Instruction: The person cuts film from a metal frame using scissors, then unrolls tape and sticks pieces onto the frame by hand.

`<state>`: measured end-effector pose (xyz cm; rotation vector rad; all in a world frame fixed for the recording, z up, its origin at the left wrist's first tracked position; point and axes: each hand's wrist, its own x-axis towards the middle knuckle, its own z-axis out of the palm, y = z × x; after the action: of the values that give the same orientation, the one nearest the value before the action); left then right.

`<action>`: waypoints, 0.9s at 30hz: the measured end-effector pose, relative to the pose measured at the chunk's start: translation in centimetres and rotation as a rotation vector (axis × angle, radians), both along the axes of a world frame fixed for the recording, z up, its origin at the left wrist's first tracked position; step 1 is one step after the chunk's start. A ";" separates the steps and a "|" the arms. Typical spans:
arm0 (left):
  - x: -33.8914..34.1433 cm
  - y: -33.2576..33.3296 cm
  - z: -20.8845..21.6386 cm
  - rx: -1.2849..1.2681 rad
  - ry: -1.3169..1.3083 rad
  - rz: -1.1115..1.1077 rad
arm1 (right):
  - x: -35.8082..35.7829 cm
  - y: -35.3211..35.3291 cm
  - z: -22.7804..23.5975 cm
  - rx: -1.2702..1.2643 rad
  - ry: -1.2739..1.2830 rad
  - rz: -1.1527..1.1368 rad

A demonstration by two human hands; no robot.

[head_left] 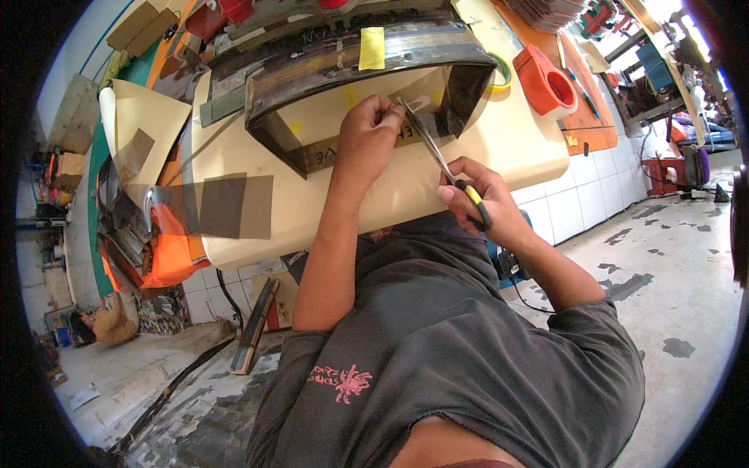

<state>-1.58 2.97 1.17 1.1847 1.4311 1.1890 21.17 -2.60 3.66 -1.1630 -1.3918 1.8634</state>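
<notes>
Scissors (442, 160) slanted across the near side of the dark frame (300, 74), my right hand (488, 195) gripping their handles; my left hand (368, 136) pinched closed beside their tips, contents unclear.

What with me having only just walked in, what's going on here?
A person's right hand holds scissors that point toward the left hand, which is pinched closed; whether it grips anything is unclear. A dark frame sits just beyond on the cream tabletop, with a red-orange tape dispenser to its right.
</notes>
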 end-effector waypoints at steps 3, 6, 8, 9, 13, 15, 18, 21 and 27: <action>-0.1 0.0 0.0 -0.018 0.010 -0.010 | 0.0 0.0 0.0 -0.005 -0.002 0.004; -0.1 -0.1 -0.1 -0.008 0.002 -0.011 | 0.0 0.0 0.2 0.000 -0.022 0.011; 0.0 -0.1 -0.2 0.003 -0.014 -0.006 | 0.0 0.0 0.4 0.005 -0.035 0.015; 0.0 -0.1 -0.3 0.004 -0.021 -0.005 | 0.0 0.0 0.4 0.005 -0.039 0.016; -0.2 -0.1 -0.4 0.028 -0.001 -0.010 | 0.2 0.3 0.7 -0.017 -0.036 0.039; -0.4 0.1 -0.5 0.021 -0.005 -0.002 | 0.0 0.3 1.0 -0.024 -0.055 0.034; -0.4 0.0 -0.2 0.014 -0.013 0.001 | 0.0 0.5 0.9 -0.027 -0.057 0.033; -0.4 -0.1 -0.4 0.016 -0.014 -0.016 | -0.2 0.7 0.9 -0.032 -0.044 0.025; -0.3 -0.1 -0.5 0.012 -0.035 -0.024 | -0.3 0.8 0.8 -0.034 -0.038 0.021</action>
<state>-1.91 2.83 0.66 1.1806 1.3814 1.1981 20.87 -1.76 4.46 -1.2107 -1.4028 1.8958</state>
